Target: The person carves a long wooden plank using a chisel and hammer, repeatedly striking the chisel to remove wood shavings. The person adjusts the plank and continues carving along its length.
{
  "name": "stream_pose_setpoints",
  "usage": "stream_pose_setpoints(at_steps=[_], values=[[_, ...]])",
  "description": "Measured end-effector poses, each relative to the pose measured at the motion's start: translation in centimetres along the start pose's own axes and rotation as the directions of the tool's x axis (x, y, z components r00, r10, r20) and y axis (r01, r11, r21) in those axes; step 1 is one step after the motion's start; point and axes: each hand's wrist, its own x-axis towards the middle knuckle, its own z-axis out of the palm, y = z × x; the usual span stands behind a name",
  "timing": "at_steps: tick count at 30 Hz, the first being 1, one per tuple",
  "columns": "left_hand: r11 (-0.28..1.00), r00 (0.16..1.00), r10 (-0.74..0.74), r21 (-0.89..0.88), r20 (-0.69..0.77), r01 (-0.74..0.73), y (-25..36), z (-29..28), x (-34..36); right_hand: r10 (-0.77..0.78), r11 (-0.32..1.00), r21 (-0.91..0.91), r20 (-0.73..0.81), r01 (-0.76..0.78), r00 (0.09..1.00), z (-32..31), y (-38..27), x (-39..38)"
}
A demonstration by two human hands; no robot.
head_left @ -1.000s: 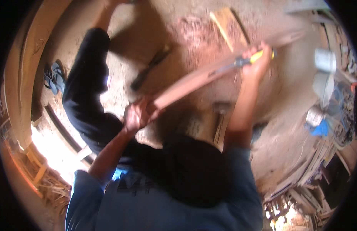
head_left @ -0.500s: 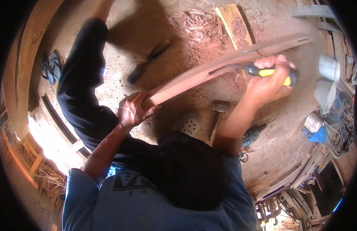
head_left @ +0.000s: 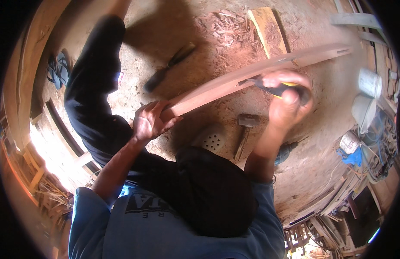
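A long reddish wooden plank [head_left: 234, 82] runs from centre left up to the upper right, over a dirt floor. My left hand [head_left: 149, 122] grips its near end. My right hand [head_left: 288, 101] is closed on a tool with a yellow and black handle [head_left: 280, 88], pressed against the plank's middle; the hand is blurred by motion. My legs in dark trousers [head_left: 92, 99] stretch away at the left.
A hammer [head_left: 244, 129] lies on the floor below the plank. A dark tool [head_left: 167, 67] lies further back beside wood chips [head_left: 223, 28] and a short board [head_left: 267, 28]. White buckets [head_left: 368, 93] and clutter stand at the right. Sandals [head_left: 56, 69] lie at the left.
My right hand with the yellow-handled tool has slid along the plank toward the far right end, then slightly back. My left hand keeps its hold on the near end.
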Motion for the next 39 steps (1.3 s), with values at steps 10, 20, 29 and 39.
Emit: stream_pose_setpoints(at_steps=[10,20,29,39], values=[[1.000,1.000,-0.011,-0.014,0.022,0.012,-0.1,0.0,-0.1,-0.113,0.992,-0.087,-0.279,0.092,0.954,0.9,-2.3,0.6],[0.997,0.999,0.001,-0.073,-0.038,-0.004,-0.3,0.0,-0.1,-0.270,0.947,-0.273,-0.391,0.169,0.880,2.3,-2.5,2.1],[0.999,1.000,0.006,-0.053,-0.007,-0.006,-0.1,-0.2,0.1,-0.094,0.962,-0.272,-0.437,-0.032,0.894,2.2,1.8,-0.8],[1.000,1.000,-0.007,-0.018,0.013,0.007,-0.1,-0.1,0.0,-0.188,0.982,-0.020,-0.205,0.188,0.961,1.6,-5.7,2.5]])
